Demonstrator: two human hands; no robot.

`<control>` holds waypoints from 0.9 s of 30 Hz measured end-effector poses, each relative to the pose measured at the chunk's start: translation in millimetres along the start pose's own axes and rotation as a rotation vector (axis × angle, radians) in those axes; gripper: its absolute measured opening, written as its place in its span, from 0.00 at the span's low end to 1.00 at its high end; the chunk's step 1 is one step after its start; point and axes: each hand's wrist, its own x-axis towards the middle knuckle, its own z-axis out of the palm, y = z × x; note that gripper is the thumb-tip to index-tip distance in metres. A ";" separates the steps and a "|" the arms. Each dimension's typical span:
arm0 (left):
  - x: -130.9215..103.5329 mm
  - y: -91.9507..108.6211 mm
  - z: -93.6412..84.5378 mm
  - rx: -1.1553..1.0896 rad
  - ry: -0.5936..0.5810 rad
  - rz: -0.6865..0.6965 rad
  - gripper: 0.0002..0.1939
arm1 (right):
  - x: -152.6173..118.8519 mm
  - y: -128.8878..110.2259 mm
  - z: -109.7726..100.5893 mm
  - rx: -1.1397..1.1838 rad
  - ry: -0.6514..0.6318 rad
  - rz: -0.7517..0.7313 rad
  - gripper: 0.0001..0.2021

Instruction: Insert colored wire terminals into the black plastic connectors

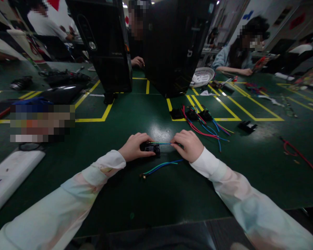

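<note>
Near the middle of the green table (156,194), my left hand (135,147) grips a small black plastic part (153,149) between thumb and fingers. A thin blue and green wire (163,143) runs from that part to my right hand (188,145), whose fingers pinch its other end. Just below my hands, a loose pair of blue and green wires (160,166) with metal terminals at the left end lies on the table.
Black parts with red and blue wires (205,116) lie at the right behind my hands, with another black part (247,126) beyond. Two tall black cases (176,48) stand ahead. A white power strip (14,177) lies left, a red wire (299,154) right. People sit across the table.
</note>
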 end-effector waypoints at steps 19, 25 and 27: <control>0.4 0.1 1.1 -0.003 0.007 -0.006 0.21 | -0.8 8.4 -2.0 0.081 -0.003 0.029 0.04; 0.0 1.4 -0.3 -0.005 -0.008 -0.013 0.20 | -0.3 13.3 -3.5 0.233 -0.139 -0.071 0.05; 0.2 0.6 -0.1 -0.008 -0.011 -0.010 0.19 | 0.6 12.7 -3.3 0.219 -0.111 -0.030 0.05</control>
